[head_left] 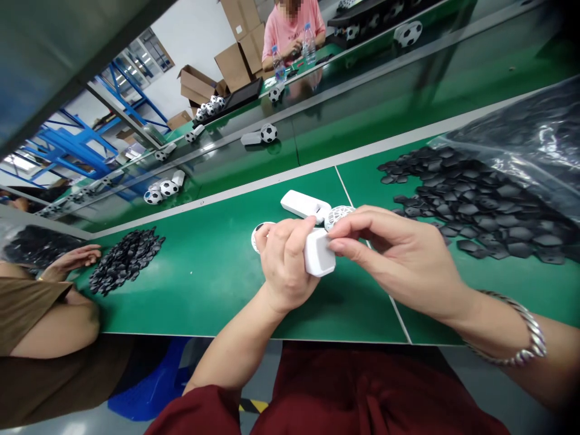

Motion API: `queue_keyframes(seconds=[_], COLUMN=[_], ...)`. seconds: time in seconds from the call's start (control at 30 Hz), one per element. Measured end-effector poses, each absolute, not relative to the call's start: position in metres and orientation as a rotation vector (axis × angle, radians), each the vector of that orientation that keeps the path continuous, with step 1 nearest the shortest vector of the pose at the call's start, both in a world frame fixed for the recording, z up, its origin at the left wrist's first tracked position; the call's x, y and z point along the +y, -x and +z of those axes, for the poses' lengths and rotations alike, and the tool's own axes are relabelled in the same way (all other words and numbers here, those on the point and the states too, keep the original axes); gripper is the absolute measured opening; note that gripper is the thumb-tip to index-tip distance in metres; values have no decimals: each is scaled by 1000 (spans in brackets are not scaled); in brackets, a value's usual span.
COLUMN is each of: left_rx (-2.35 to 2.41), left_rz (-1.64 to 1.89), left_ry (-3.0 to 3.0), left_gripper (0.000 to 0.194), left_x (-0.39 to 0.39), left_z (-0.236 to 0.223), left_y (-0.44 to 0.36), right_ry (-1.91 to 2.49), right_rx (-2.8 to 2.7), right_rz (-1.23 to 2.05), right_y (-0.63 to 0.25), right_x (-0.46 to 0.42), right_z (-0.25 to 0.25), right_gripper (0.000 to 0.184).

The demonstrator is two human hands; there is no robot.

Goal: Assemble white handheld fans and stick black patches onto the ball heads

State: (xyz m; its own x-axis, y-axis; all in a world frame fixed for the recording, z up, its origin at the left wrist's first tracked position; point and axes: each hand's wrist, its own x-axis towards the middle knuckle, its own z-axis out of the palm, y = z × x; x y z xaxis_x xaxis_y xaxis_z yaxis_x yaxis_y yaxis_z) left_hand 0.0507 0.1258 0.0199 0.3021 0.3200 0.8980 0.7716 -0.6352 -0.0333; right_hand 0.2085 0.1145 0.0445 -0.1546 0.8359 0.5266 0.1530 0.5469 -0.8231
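Observation:
My left hand (287, 260) is wrapped around a white-handled soccer-ball device (320, 252). The handle's blunt end points toward my right hand, and part of its black-and-white ball head shows past my left fingers. My right hand (399, 257) is closed in a pinch, thumb and index fingertips at the handle's end; whether a small piece sits between them is hidden. Just beyond my hands, a second white device (303, 204) lies on the green table, its ball head (338, 215) an open white lattice partly covered by my right fingers.
Loose black pieces (489, 205) spill from a clear plastic bag (534, 139) at right. Another black pile (127, 260) lies left, near a co-worker's hand (77, 258). Beyond a pale rail, soccer-ball devices (267, 133) rest on a green conveyor (317, 130). A person in pink (294, 30) sits across.

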Motion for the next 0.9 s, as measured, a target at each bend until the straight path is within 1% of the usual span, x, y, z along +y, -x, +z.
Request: queue_keyframes(seconds=[0.07,0.13,0.27,0.33,0.47,0.6,0.8,0.9], left_rx=[-970,-968,-962,-966,-960,-957,-954,-970], left_rz=[-1274,-1260,-1247,-1250,-1247,-1236,-1253,-1256], left_ry=[2112,2114,2126,2119,2128,2144,2175,2198], left_gripper=[39,38,35,35,35,35,33,33], left_x=[126,126,126,126,127,128,127,126], left_z=[18,17,18,18,18,17,16,17], left_y=[-51,-50,-50,-50,-50,-50,-50,-50], right_ry=[830,797,764,766,779,775,682,686], right_rx=[-1679,-1747,-1834,-1810,-1780,-1835,-1933,-1901], right_rz=[873,904,646,571,588,587,459,459], right_y=[-210,-211,-210,-209,-210,-212,-213,-213], right_x=[117,119,120,119,119,120,124,123], right_z=[46,47,43,40,40,43,40,39], right_gripper=[10,13,11,9,5,9,13,12])
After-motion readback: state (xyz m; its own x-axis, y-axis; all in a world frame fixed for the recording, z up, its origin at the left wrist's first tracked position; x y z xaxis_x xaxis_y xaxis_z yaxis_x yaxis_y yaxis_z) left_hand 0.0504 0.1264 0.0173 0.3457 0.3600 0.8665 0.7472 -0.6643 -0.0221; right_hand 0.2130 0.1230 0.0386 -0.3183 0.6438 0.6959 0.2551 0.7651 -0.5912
